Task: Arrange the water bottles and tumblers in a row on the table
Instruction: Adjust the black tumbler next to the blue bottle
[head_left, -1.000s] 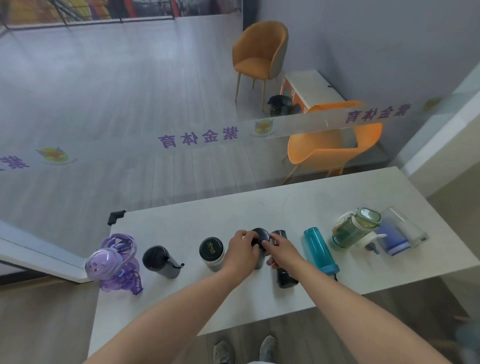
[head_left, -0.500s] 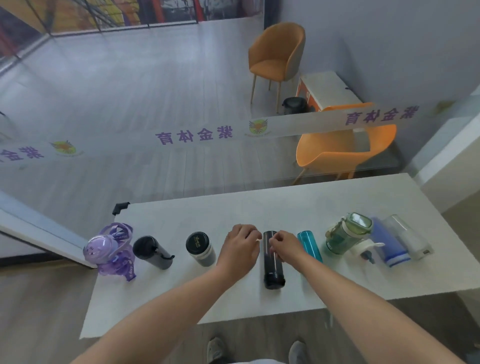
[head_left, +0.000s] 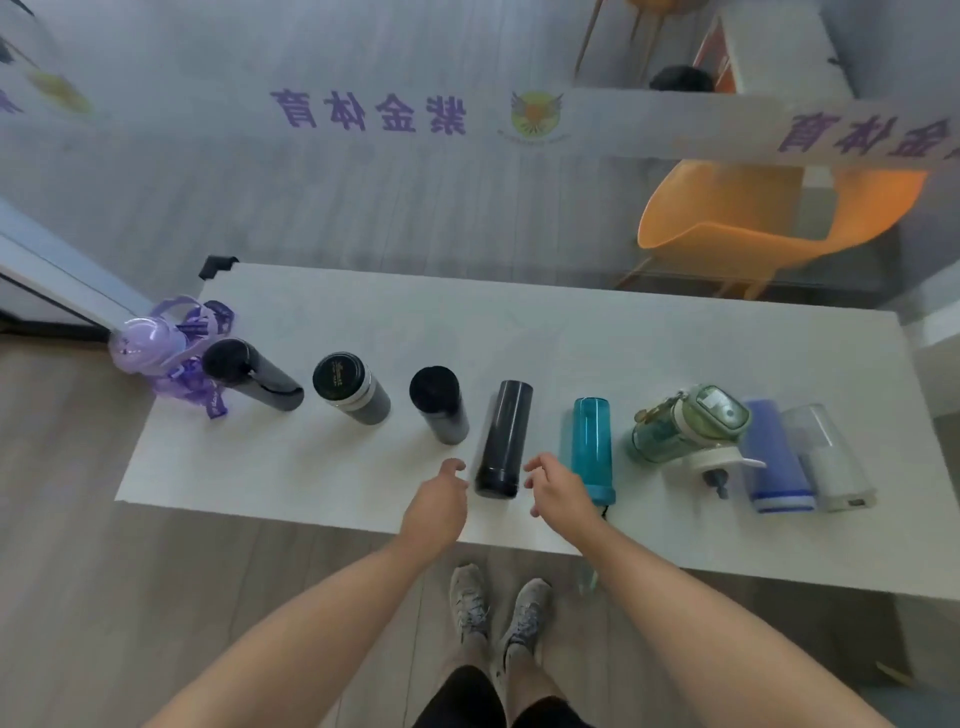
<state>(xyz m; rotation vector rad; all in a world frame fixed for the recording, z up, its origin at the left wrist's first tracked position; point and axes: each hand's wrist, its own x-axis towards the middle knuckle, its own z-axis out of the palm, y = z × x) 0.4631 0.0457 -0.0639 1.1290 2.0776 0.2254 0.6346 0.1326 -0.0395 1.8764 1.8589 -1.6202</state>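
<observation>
Several bottles and tumblers line the white table. From the left stand a purple bottle, a slim black bottle, a black-lidded grey tumbler and a black tumbler. A black bottle lies flat, then a teal bottle, a green bottle, a blue tumbler and a clear tumbler, the last two lying down. My left hand and right hand hover open on either side of the lying black bottle's near end, touching nothing.
A glass partition with purple lettering stands just behind the table. Beyond it are an orange chair and a small white cabinet. My shoes are on the wood floor below the table's near edge.
My left hand let go of the black tumbler, which now stands upright. Both hands pulled back toward the near edge, and the view tilted downward.
</observation>
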